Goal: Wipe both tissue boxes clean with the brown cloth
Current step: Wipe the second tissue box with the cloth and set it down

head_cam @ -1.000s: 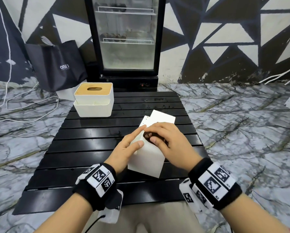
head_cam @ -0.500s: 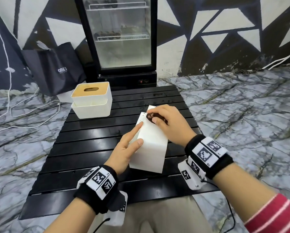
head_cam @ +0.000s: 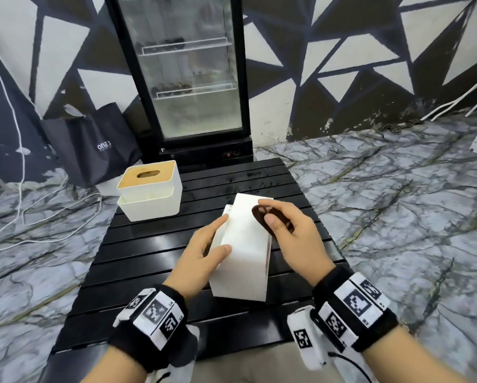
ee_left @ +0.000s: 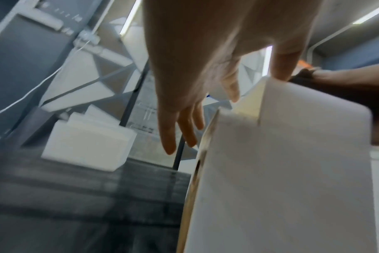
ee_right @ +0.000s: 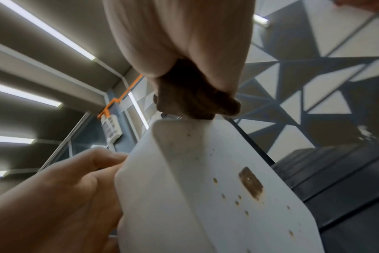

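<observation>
A white tissue box (head_cam: 243, 252) lies tipped on its side in the middle of the black slatted table (head_cam: 149, 258), its wooden lid facing left. My left hand (head_cam: 204, 252) braces it with straight fingers, the index along the top left edge and the thumb on the upper face. My right hand (head_cam: 290, 233) grips the bunched brown cloth (head_cam: 263, 217) and presses it on the box's far right top edge. The right wrist view shows the cloth (ee_right: 195, 101) on the box's (ee_right: 216, 196) rim, above a face with brown spots. The second tissue box (head_cam: 151, 200), white with a wooden lid, stands upright at the table's far left.
A glass-door fridge (head_cam: 187, 78) stands behind the table. A dark shopping bag (head_cam: 93, 145) and white cables (head_cam: 52, 217) lie on the marble floor to the left. Bare slats lie between the two boxes and along the table's near edge.
My right hand has slid the cloth along the box's upper face from its middle to the far right edge. The left hand has kept its place on the box.
</observation>
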Available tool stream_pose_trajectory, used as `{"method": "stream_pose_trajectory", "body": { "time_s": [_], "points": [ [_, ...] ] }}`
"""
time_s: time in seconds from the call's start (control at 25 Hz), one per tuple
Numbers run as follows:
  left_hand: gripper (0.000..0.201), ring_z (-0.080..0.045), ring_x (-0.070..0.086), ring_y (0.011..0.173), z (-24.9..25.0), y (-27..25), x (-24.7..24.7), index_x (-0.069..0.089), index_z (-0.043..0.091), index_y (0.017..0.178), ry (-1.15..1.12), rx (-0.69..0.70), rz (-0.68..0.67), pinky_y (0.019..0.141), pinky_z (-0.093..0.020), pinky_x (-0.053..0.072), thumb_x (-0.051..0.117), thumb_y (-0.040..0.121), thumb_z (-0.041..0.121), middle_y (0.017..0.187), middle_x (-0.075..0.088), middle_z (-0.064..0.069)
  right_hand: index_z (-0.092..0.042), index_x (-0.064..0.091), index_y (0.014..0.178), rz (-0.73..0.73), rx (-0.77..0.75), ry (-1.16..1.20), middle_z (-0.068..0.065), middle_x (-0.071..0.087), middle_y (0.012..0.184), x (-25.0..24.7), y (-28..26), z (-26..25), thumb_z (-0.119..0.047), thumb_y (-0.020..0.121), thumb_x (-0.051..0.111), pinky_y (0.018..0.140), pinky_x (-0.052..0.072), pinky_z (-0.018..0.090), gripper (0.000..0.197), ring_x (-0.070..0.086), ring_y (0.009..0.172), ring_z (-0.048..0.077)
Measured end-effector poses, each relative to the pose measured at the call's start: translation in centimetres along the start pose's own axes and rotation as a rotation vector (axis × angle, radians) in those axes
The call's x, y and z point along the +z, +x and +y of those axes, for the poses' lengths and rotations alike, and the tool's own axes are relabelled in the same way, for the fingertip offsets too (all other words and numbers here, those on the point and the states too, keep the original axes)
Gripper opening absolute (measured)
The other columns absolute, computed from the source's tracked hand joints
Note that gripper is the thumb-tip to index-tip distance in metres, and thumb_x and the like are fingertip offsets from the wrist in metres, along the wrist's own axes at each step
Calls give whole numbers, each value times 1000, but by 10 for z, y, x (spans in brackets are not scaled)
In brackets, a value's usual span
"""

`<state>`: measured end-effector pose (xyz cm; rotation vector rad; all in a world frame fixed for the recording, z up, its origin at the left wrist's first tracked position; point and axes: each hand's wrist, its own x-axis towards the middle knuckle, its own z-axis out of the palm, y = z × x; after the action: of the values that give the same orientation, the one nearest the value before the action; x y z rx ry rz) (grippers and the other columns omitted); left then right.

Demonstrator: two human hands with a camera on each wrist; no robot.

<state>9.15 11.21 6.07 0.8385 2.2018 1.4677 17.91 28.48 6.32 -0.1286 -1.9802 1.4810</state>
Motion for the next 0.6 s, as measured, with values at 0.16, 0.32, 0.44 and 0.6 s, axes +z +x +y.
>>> {"method": "stream_pose_trajectory", "body": {
  "time_s": [0.16, 0.32, 0.44, 0.6],
  "points": [
    [86, -9, 22, 138, 20, 5, 24, 31, 54, 135, 422, 28, -21, 109, -24, 24, 57, 56, 75, 149, 18, 13, -26, 61, 108, 169, 130, 47, 0, 63, 110, -6, 7, 12, -12, 91, 50, 91, 44, 23, 24, 57, 105, 10],
    [97, -8, 29, 134, 19, 7, 32, 37, 46, 136, 383, 23, 57, 103, -20, 29, 55, 44, 74, 148, 20, 17, -34, 60, 103, 207, 160, 82, -3, 63, 110, -4, 4, 17, -13, 92, 50, 93, 45, 27, 26, 57, 105, 9],
    [91, 0, 32, 129, 19, 7, 21, 41, 43, 135, 289, 31, 120, 99, -17, 27, 62, 49, 66, 143, 25, 24, -39, 60, 99, 209, 176, 111, -6, 64, 109, 3, 2, 20, -15, 91, 50, 95, 45, 30, 27, 57, 106, 8],
    [92, -3, 35, 128, 14, 7, -10, 44, 45, 131, 128, -56, 199, 104, -23, 29, 61, 43, 67, 145, 30, 18, -35, 60, 100, 142, 202, 180, -4, 64, 109, 33, 0, 15, -13, 92, 50, 93, 46, 28, 26, 58, 105, 11]
  ]
}}
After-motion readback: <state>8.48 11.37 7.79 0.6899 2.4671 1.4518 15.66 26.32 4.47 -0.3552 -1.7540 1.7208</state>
